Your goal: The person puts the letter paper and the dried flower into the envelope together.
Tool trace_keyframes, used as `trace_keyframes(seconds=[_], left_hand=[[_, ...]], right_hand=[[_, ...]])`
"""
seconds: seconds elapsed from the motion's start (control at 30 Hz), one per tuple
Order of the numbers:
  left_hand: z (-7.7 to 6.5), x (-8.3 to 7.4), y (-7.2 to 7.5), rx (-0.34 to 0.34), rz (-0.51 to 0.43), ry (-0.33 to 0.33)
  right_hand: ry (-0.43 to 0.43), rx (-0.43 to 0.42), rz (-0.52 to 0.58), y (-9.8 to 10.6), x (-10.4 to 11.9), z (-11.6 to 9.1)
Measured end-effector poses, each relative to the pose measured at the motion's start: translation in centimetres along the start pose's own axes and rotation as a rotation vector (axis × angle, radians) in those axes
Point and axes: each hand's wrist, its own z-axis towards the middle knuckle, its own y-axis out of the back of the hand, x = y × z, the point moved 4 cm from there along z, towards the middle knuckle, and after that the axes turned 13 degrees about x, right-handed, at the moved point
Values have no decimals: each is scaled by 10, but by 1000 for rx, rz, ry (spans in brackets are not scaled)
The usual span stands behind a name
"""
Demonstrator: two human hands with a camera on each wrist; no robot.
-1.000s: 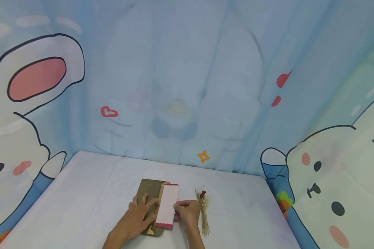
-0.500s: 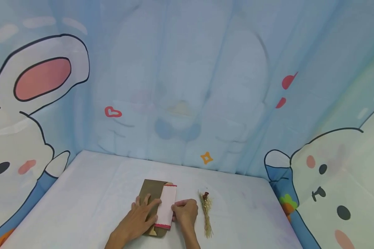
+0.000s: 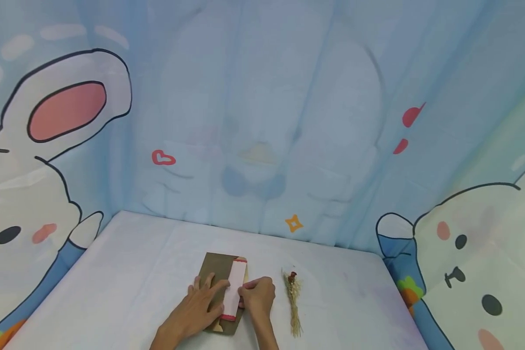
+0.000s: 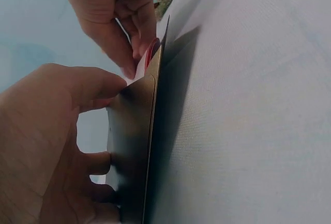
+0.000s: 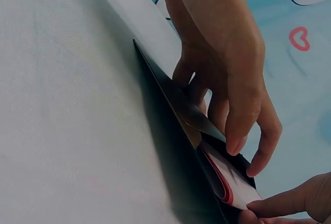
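Observation:
A dark olive-brown envelope (image 3: 216, 265) lies on the white-covered table, its opening facing right. Partly inside it is a folded pinkish-white paper (image 3: 236, 278) with red edges; its left portion is hidden under the envelope's flap side. My left hand (image 3: 196, 307) rests on the envelope with fingers spread, index finger and thumb reaching the opening's edge beside the paper. With thumb and fingers, my right hand (image 3: 259, 295) pinches the paper's right edge. The right wrist view shows the layered red fold of the paper (image 5: 235, 180) between the envelope's two sides.
A small bunch of dried flowers (image 3: 294, 301) with a dark red bloom lies right of my right hand. The white tablecloth (image 3: 345, 296) extends around. A blue curtain (image 3: 262, 97) with cartoon rabbits stands behind and at both sides.
The paper has slid left, farther into the envelope, and its visible strip is narrower. My right hand has moved left with it. The left hand stays on the envelope; the head view has shifted slightly.

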Motion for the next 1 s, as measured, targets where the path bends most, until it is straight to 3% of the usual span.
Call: trace_keyframes(seconds=[0.3, 0.57, 0.8, 1.0], left_hand=[[-1, -3, 2, 1, 0, 5], [-1, -1, 1, 3, -17, -2], [-1, 0, 1, -5, 1, -6], [-1, 1, 1, 4, -4, -3]], right_hand=[[11, 29, -17, -10, 4, -1], [75, 85, 32, -16, 8, -3], [63, 118, 22, -20, 9, -2], [114, 143, 13, -25, 10, 0]])
